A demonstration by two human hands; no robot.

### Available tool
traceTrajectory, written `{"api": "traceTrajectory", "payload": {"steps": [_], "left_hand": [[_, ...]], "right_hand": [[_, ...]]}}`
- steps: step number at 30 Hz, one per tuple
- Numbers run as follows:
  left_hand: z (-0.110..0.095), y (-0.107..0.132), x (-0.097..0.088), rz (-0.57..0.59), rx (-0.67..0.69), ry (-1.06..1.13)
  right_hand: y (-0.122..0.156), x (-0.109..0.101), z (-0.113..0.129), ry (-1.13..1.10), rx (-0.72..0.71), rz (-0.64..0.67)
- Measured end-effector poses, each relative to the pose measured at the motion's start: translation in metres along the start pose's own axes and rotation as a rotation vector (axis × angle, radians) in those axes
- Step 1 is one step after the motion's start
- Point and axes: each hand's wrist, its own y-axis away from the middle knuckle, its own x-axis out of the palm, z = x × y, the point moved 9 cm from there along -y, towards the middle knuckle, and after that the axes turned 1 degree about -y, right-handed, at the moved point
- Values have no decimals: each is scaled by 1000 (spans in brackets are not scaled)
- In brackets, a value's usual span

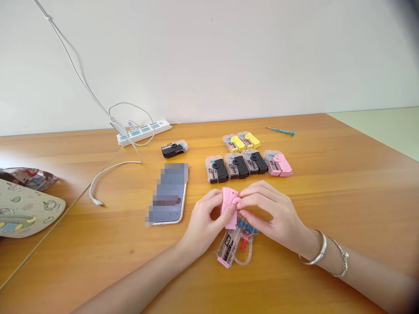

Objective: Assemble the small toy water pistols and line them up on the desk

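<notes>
My left hand (207, 218) grips a pink plastic cover (229, 218) between thumb and fingers, tilted up off the table. The fingertips of my right hand (273, 209) pinch at a small round pink knob (236, 201) on the cover's right side. Just below lies a clear mini water gun (228, 244) with a pink end, a red trigger (244, 244) and blue parts inside. Its upper end is partly hidden by the cover and my hands.
Behind my hands lie several folded water guns: black ones (238, 165), yellow ones (242, 141) and a pink one (279, 163). Another black one (173, 149) sits left, above a phone (170, 196). A screwdriver (283, 131), power strip (145, 132), cable (114, 165) and patterned bag (29, 205) are around.
</notes>
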Motion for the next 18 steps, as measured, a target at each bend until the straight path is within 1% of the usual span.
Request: {"api": "traceTrajectory", "payload": {"steps": [4,6,10,18], "left_hand": [[-7,2,-1,-7,37,-37],[-10,3,-1,-12,50,-70],[-12,6,0,-19,68,-117],[-14,7,0,-19,89,-109]], "right_hand": [[2,0,-11,-91,175,-14],[3,2,-15,-80,240,17],[2,9,-11,-64,236,121],[4,15,-12,-171,311,136]]}}
